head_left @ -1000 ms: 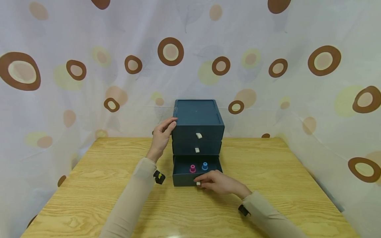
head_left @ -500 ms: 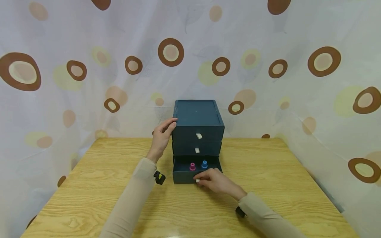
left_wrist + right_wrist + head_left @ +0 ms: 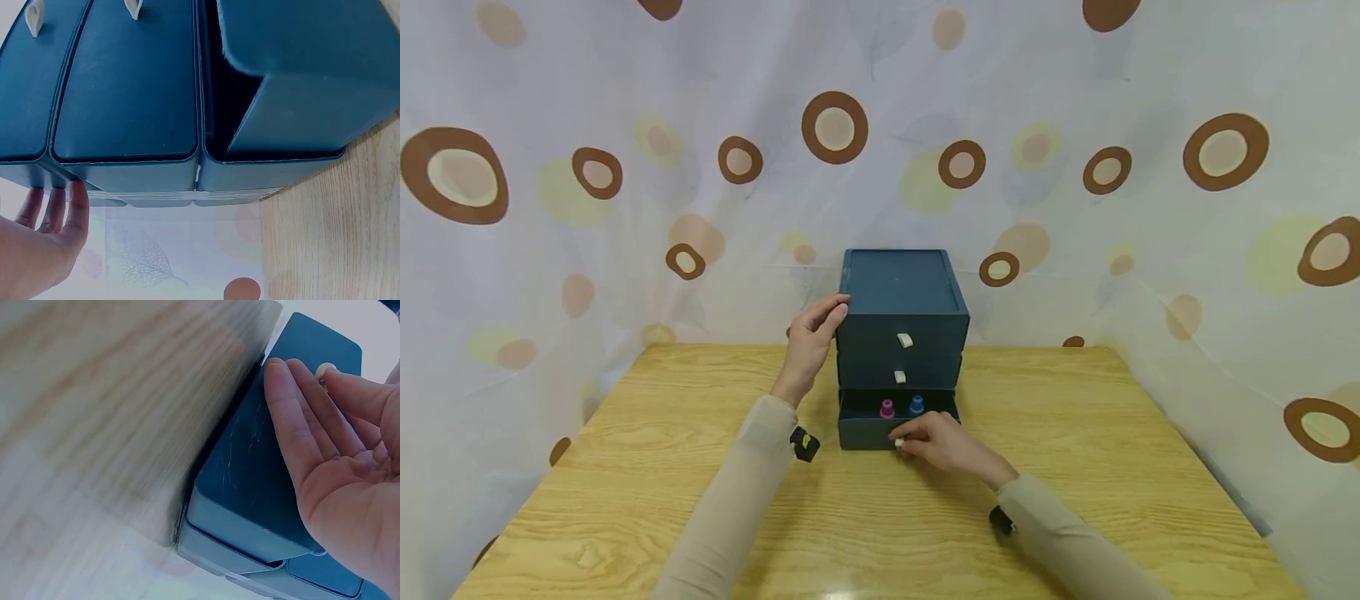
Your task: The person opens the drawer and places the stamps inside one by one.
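A dark blue chest of three drawers [image 3: 898, 282] stands at the back middle of the table. Its bottom drawer [image 3: 863, 434] is partly pulled out; inside stand a small pink stepped peg [image 3: 887, 409] and a blue one [image 3: 917, 406]. My right hand [image 3: 953, 450] pinches that drawer's pale pull tab [image 3: 325, 370] between thumb and fingers. On the chest's left side, near the upper front corner, rests my left hand [image 3: 807, 352], its fingertips [image 3: 77, 190] laid fairly straight against the wall. The upper two drawers are closed.
The chest stands on a wood-grain table [image 3: 647, 492]. Behind it hangs a patterned curtain [image 3: 880, 200], which also runs along both sides. Pale loop tabs [image 3: 905, 340] mark the upper drawers. Each wrist carries a small black device [image 3: 806, 444].
The bottom drawer has slid inward toward the chest, with my right hand moving along on its tab. Less of the drawer's inside shows. My left hand stays on the chest's side.
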